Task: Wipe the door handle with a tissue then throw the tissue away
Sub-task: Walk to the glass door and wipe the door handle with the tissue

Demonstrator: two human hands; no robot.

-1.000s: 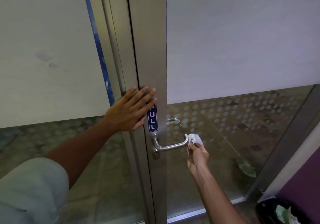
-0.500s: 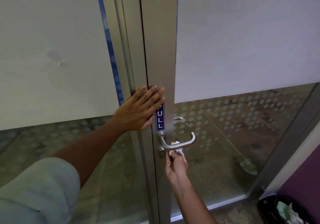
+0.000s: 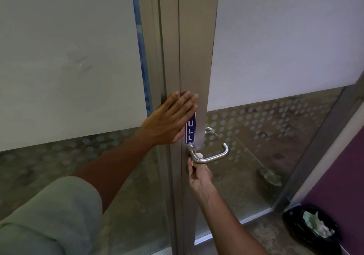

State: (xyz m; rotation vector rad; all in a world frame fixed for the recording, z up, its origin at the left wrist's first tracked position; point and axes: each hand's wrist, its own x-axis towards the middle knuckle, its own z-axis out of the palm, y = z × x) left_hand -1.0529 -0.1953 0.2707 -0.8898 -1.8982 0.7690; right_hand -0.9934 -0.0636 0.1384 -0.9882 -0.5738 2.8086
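Observation:
A brushed-metal lever door handle (image 3: 213, 157) sticks out from the grey door frame (image 3: 194, 58), just below a blue PULL sign (image 3: 190, 129). My right hand (image 3: 200, 177) is under the handle's inner end near the frame and pinches a small white tissue (image 3: 198, 154), which presses against the handle and is mostly hidden by the bar. My left hand (image 3: 170, 119) lies flat with fingers spread on the frame, left of the sign, holding nothing.
A black-lined bin (image 3: 313, 227) with crumpled paper in it stands on the floor at the lower right beside a purple wall (image 3: 344, 176). The glass door panel (image 3: 285, 38) is frosted above, with a dotted clear band below.
My right hand has slid the tissue along the handle from its outer right end to the inner end by the frame. My left hand has stayed flat on the frame.

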